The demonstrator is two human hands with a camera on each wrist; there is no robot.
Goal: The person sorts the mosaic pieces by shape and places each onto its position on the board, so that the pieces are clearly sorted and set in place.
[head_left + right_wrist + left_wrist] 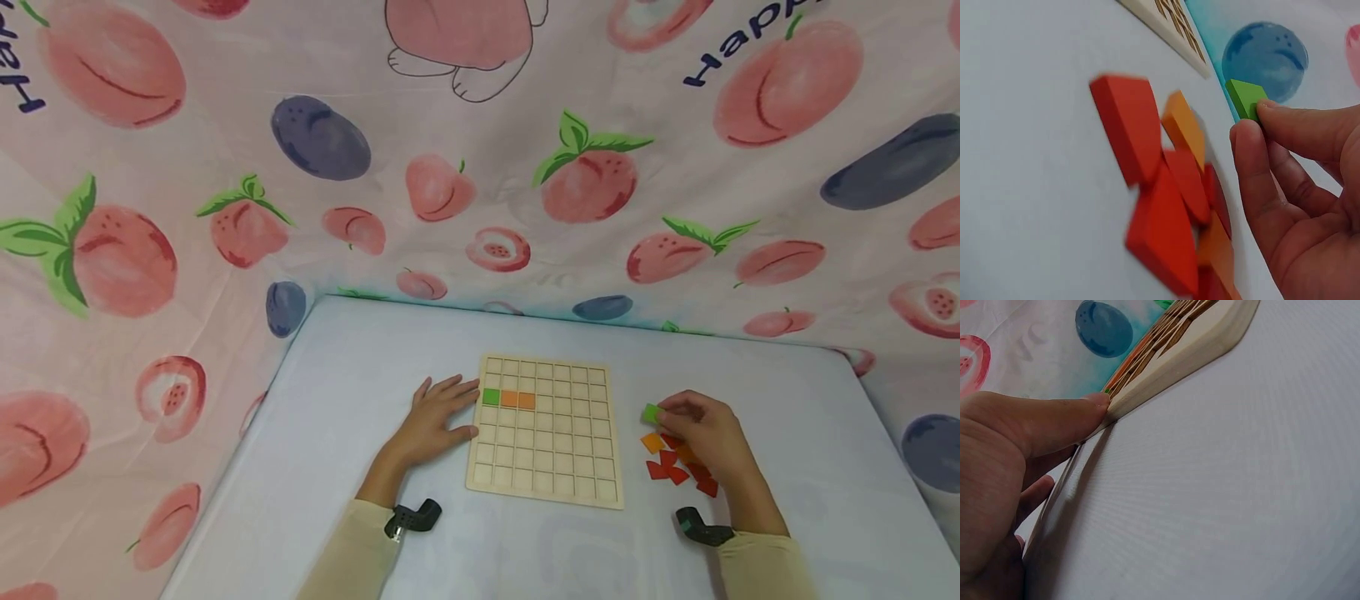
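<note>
A wooden grid board [555, 450] lies on the table, with one green square tile [491, 397] and two orange square tiles [518, 401] side by side in one row at its left. My left hand [435, 422] rests against the board's left edge, fingers spread; the left wrist view shows the thumb [1066, 422] touching the rim. To the right of the board, my right hand [708, 433] pinches a green tile [1246, 99] between thumb and finger, held above the table. Below that hand lies a pile of red pieces [1125, 125] and orange pieces [1185, 128].
The table has a white cover [360, 350]. Behind and to the left hangs a pink cloth [450, 108] printed with fruit. A black wrist strap [414, 517] sits on the left wrist, and another strap [702, 528] on the right.
</note>
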